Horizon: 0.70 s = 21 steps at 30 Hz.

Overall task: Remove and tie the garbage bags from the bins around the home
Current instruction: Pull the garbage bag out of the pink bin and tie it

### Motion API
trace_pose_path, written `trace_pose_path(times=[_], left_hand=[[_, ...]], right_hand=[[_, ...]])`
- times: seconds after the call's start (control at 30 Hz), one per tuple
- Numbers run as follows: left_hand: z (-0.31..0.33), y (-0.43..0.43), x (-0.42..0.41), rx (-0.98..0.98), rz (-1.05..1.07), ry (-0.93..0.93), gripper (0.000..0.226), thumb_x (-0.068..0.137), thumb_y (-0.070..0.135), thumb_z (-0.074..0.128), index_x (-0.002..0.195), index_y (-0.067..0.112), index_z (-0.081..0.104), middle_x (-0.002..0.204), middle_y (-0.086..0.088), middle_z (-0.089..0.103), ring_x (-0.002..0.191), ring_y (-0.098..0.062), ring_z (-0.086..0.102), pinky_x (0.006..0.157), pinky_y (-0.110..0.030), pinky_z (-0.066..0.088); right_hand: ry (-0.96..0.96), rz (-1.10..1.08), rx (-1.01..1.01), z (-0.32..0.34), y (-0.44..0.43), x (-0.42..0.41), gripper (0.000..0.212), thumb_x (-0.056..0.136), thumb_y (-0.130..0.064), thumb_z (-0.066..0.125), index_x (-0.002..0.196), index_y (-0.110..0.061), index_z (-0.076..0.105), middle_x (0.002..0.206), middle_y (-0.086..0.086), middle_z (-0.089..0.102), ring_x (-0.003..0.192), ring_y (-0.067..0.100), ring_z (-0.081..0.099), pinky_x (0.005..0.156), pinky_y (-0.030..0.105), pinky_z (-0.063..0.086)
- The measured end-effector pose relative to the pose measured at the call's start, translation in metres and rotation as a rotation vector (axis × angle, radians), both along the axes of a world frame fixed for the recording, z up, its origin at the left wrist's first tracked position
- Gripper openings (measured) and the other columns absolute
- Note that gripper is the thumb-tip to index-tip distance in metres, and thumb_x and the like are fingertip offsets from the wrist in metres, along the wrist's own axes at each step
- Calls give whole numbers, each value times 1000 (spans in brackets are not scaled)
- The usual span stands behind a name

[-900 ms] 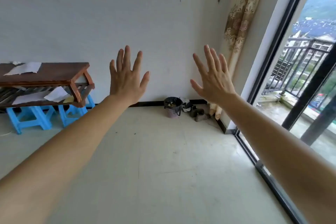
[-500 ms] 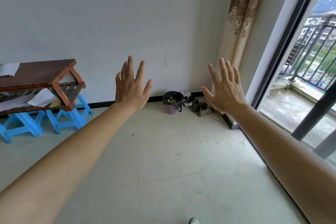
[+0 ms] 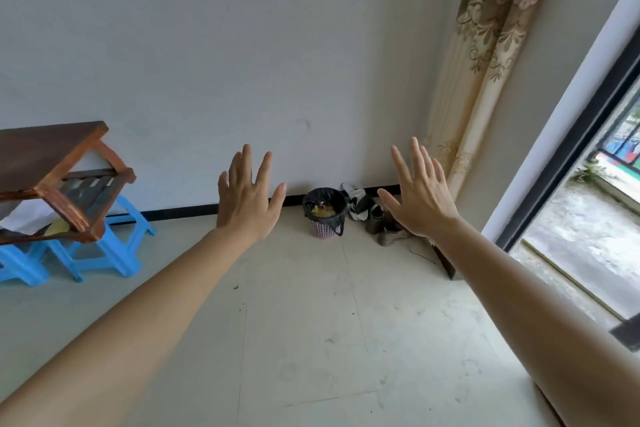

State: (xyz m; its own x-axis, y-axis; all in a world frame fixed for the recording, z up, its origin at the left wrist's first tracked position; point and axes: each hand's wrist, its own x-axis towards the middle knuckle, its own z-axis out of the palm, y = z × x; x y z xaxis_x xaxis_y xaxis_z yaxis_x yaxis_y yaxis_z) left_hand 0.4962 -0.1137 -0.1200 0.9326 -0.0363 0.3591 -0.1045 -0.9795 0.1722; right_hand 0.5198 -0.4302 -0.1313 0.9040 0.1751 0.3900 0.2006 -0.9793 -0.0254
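A small pink mesh bin [image 3: 322, 229] stands on the floor against the far wall. A black garbage bag [image 3: 325, 204] lines it and folds over its rim, with yellowish rubbish inside. My left hand [image 3: 246, 199] is held up at arm's length, fingers spread, left of the bin and well short of it. My right hand [image 3: 420, 196] is raised the same way to the bin's right, fingers straight. Neither hand touches or holds anything.
Shoes [image 3: 377, 220] lie beside the bin in the corner. A floral curtain [image 3: 485, 55] hangs there, next to a sliding glass door [image 3: 568, 149] on the right. A wooden bench [image 3: 52, 180] rests on blue plastic stools [image 3: 104, 250] at the left. Pale tiled floor [image 3: 311, 322] lies between me and the bin.
The view has tilted down and come closer to the bin. Both hands stay raised and spread and sit lower in the frame. The bench has slid toward the left edge.
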Motion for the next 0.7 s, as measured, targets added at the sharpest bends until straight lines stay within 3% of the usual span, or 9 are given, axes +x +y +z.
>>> trace_pose_path(times=[0.2, 0.37, 0.7], left_hand=[[-52, 20, 138, -7, 5, 88, 75, 96, 56, 21, 155, 12, 31, 163, -28, 18, 147, -45, 25, 110, -61, 32], [-62, 44, 289, -38, -23, 135, 67, 104, 48, 35, 160, 15, 18, 166, -25, 4, 152, -42, 11, 117, -59, 23], [-79, 36, 525, -25, -64, 319, 69, 104, 54, 23, 161, 24, -3, 166, -17, -18, 154, -36, -7, 123, -54, 9]], right_hand=[[128, -31, 4, -55, 14, 144, 83, 96, -57, 42, 159, -19, 3, 165, 20, -2, 152, 37, 9, 122, 48, 13], [236, -73, -47, -72, 29, 281, 85, 97, -58, 39, 158, -19, -5, 164, 20, -7, 152, 36, 4, 122, 47, 9], [369, -92, 2, -98, 24, 479, 84, 97, -57, 39, 158, -18, -4, 165, 20, -4, 152, 36, 7, 123, 47, 12]])
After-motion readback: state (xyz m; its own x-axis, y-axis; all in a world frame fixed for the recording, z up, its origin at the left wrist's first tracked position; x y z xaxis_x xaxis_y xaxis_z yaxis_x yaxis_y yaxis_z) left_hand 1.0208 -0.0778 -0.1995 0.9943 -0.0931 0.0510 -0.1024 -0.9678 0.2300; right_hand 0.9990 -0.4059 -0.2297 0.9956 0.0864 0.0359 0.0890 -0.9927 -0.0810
